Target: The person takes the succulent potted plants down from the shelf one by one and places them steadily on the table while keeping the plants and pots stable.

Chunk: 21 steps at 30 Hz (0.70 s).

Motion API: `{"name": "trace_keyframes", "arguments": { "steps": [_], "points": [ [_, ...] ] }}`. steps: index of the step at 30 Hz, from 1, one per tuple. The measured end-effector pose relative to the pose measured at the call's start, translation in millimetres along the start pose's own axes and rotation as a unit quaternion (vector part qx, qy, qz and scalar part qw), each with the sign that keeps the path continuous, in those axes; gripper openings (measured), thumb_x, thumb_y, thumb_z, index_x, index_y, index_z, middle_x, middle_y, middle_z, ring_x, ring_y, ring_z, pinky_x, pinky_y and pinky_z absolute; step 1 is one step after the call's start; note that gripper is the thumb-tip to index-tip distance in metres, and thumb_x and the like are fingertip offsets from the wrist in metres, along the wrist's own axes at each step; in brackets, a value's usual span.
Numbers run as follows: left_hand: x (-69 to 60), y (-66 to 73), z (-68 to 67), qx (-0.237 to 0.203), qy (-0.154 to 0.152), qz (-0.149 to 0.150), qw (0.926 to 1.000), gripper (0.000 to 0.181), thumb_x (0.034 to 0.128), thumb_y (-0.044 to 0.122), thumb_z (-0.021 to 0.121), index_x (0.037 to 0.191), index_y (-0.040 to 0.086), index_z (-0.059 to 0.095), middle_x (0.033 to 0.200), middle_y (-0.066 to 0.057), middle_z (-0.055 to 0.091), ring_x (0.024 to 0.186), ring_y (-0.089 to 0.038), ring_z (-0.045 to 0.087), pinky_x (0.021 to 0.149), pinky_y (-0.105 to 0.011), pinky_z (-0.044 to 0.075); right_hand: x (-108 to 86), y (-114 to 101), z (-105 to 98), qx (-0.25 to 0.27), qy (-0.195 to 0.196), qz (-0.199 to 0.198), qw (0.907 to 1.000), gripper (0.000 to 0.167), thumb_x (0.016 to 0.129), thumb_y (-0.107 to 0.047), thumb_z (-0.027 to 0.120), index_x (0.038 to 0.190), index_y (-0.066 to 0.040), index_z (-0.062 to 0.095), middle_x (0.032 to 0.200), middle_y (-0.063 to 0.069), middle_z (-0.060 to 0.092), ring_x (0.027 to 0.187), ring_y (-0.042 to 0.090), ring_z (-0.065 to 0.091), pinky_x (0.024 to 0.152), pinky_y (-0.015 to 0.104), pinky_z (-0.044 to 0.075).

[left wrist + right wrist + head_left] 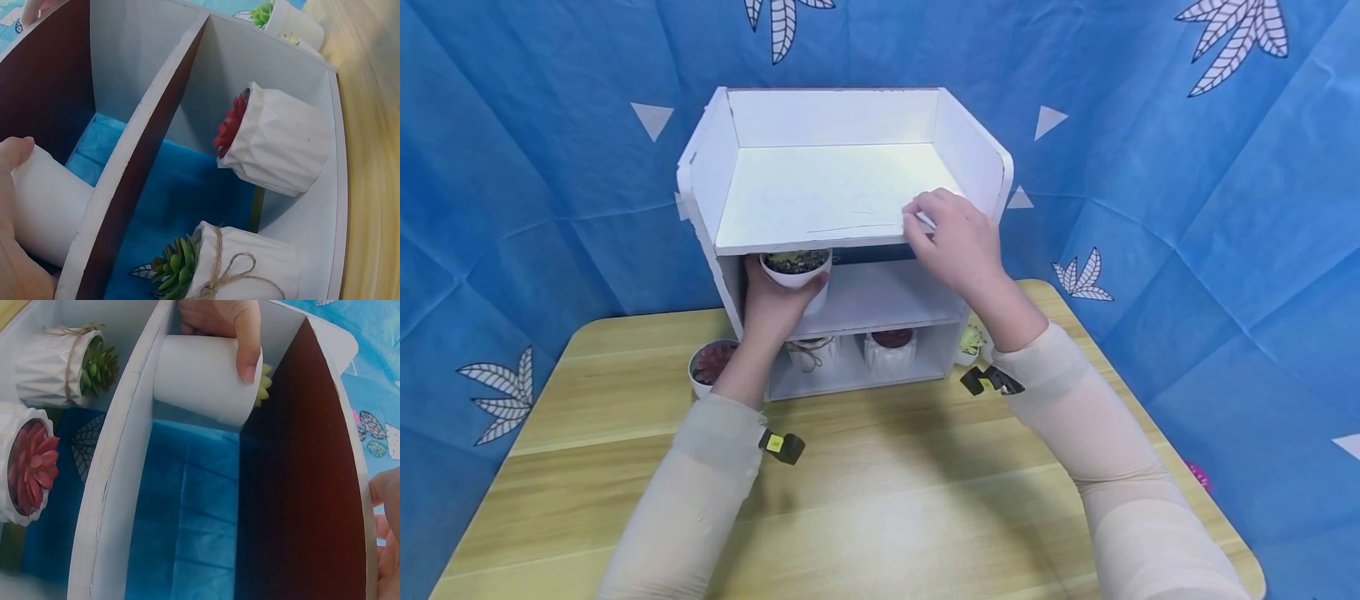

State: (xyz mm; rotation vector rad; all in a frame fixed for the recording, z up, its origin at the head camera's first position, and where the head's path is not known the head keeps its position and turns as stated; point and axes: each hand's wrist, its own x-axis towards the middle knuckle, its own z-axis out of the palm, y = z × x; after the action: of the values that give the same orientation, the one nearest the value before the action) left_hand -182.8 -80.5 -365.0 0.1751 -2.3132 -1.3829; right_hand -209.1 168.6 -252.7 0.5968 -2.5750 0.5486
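Observation:
My left hand (775, 304) grips a smooth white pot (820, 296) with a light green succulent, at the left end of the shelf unit's middle level. In the right wrist view, the thumb of my left hand (231, 322) lies along the side of the pot (200, 378), which stands upright on or just over the middle board. My right hand (958, 242) holds the front edge of the top board (842, 192) near its right end, fingers curled over it.
Two ribbed white pots stand on the bottom level, one with a red succulent (231, 128), one twine-tied with green leaves (178, 265). A reddish plant pot (703, 367) stands left of the unit, a light green plant (970, 343) right of it, on the wooden table (865, 492).

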Motion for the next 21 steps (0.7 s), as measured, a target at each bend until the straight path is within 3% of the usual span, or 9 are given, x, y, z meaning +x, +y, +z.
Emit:
{"name": "trace_keyframes", "arguments": {
  "steps": [7, 21],
  "points": [
    [-9.5, 4.3, -3.6, 0.005, -0.005, -0.004, 1.0000, 0.111, 0.0812, 0.045, 0.079, 0.157, 0.013, 0.004, 0.154, -0.015, 0.027, 0.142, -0.029, 0.034, 0.117, -0.044, 0.029, 0.0, 0, -2, 0.001, -0.011, 0.005, 0.9999, 0.037, 0.101, -0.039, 0.044, 0.116, -0.019, 0.071, 0.115, 0.000, 0.067, 0.099, 0.020, 0.060, 0.077, 0.041, 0.051],
    [-27.0, 5.7, -9.7, -0.025, -0.016, -0.001, 0.9995, 0.108, 0.0810, 0.044, 0.080, 0.156, 0.009, 0.011, 0.150, -0.018, 0.033, 0.138, -0.030, 0.039, 0.114, -0.046, 0.033, 0.3, -1, -4, 0.005, -0.026, 0.007, 0.9996, 0.036, 0.101, -0.037, 0.044, 0.117, -0.018, 0.071, 0.118, 0.000, 0.067, 0.101, 0.020, 0.061, 0.078, 0.040, 0.052]
  ]
}}
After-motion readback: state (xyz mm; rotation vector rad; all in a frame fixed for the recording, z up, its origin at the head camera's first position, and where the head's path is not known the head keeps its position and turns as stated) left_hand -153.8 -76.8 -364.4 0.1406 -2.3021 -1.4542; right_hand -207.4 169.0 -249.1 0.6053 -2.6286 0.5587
